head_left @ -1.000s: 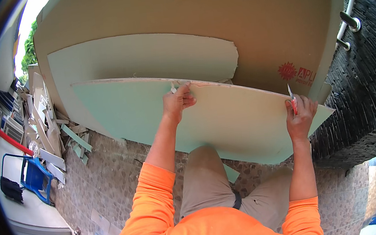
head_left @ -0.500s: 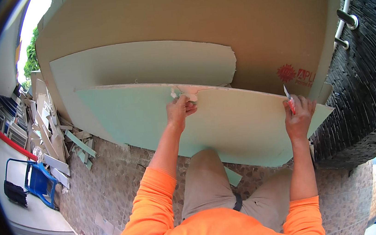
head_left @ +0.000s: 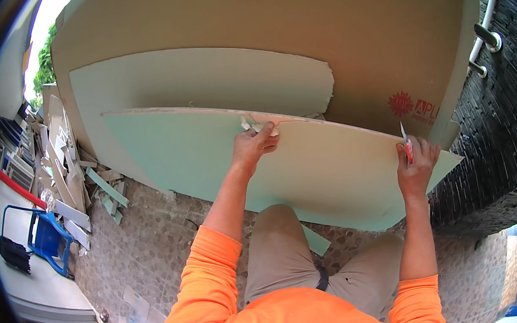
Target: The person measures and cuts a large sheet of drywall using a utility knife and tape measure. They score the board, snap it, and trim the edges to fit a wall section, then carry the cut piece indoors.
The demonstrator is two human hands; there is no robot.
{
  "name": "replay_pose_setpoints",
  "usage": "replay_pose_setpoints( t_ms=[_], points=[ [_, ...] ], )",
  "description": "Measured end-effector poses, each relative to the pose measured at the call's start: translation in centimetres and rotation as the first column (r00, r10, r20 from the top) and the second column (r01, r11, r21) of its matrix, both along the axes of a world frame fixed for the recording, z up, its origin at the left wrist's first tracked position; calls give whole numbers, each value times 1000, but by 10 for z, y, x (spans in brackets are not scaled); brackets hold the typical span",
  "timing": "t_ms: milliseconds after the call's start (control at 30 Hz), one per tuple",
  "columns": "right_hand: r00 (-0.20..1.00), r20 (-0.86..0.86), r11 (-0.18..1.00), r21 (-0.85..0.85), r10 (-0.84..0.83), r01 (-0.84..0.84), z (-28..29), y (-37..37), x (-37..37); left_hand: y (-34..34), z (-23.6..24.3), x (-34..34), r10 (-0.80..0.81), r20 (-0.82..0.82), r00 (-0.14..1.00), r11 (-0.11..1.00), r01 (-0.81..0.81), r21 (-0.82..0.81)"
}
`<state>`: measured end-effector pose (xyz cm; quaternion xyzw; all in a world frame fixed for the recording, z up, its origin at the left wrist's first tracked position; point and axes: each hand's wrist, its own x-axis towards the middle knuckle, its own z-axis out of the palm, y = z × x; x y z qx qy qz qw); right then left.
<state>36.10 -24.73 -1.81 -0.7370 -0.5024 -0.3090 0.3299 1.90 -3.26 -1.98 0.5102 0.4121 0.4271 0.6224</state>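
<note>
The smooth, pale green board (head_left: 335, 159) slants across the middle, its far edge chalky, a flat brown sheet (head_left: 359, 41) beyond. Near that edge, the left hand (head_left: 254, 146) pinches a ragged white scrap (head_left: 275, 132). At the board's right, the right hand (head_left: 417, 169) grips a red-handled knife (head_left: 409, 151), its slim blade pointing far. Rough, layered dark stone (head_left: 492, 198) stands right; jagged offcuts (head_left: 62, 161) heap left.

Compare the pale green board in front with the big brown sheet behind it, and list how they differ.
The green board is pale green to creamy; the brown sheet is tan-brown with red print.
The green board looks smaller; the brown sheet spreads well above it.
The left hand and right hand are at the green board; neither touches the brown sheet.
Both are flat, wide panels.
</note>
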Motion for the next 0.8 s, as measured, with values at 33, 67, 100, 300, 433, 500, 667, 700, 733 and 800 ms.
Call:
replay_pose_setpoints(
  t_ms=[33,67,100,300,433,500,667,700,733,800],
  points=[
    [1000,-2,1000,2,3,-3,0,0,0,1,0,0,-27,18,999,999,27,28],
    [1000,10,1000,-8,0,0,0,0,0,2,-1,1,-25,31,999,998,23,52],
    [1000,-1,1000,0,9,-9,0,1,0,2,-1,1,-44,29,999,996,41,74],
    [1000,-6,1000,-3,8,-8,0,4,2,9,4,-9,-109,-82,991,985,119,126],
    [1000,-12,1000,-11,14,-14,-1,4,3,20,9,-16,-229,-11,973,971,228,-68],
    [1000,-15,1000,-6,22,-22,-1,4,3,21,11,-19,-250,130,959,946,271,-176],
    [1000,1,1000,-2,11,-11,-2,9,7,19,57,-53,-253,693,675,928,371,-23],
    [1000,-7,1000,-17,5,-5,-1,10,8,23,75,-69,-241,712,660,951,306,39],
    [1000,-5,1000,-29,-1,1,-1,12,9,24,91,-81,-212,635,742,970,241,42],
    [1000,1,999,-38,-9,9,0,14,9,27,117,-99,-160,487,858,985,111,129]
  ],
)
